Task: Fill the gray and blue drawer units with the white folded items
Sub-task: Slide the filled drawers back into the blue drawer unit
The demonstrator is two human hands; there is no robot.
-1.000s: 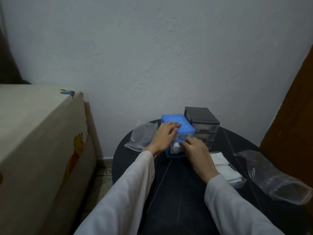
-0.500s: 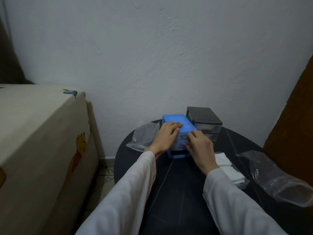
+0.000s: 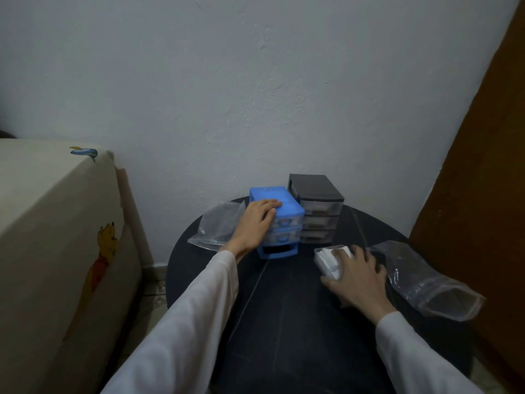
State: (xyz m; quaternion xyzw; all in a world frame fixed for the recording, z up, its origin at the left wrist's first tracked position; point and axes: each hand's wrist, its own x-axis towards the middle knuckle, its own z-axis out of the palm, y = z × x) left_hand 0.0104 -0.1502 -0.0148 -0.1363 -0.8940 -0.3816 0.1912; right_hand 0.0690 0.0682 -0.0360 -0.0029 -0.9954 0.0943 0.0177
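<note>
Head view, filling in progress. The left hand (image 3: 257, 223) lies flat, fingers straight, on the lid of the small blue moulded-plastic drawer unit (image 3: 277, 220) — a hold that probably steadies the light box. Its 2 upper drawers are clear plastic and pushed in; the lowest bay (image 3: 277, 249) stands dark and open, with no drawer front visible, so it is likely the slot being served. Touching its right side stands the dark gray plastic drawer unit (image 3: 316, 207), with 3 translucent drawers closed. The right hand (image 3: 356, 275) rests over the stack of white folded items (image 3: 331, 260), fingers curled round it; whether a clear drawer lies beneath cannot be told. The items look soft and matte, squared by folding. 2 crinkled, glossy clear plastic bags — 1 at left (image 3: 216, 227), 1 at right (image 3: 426, 282) — lie slack on the round black table (image 3: 284, 322).
</note>
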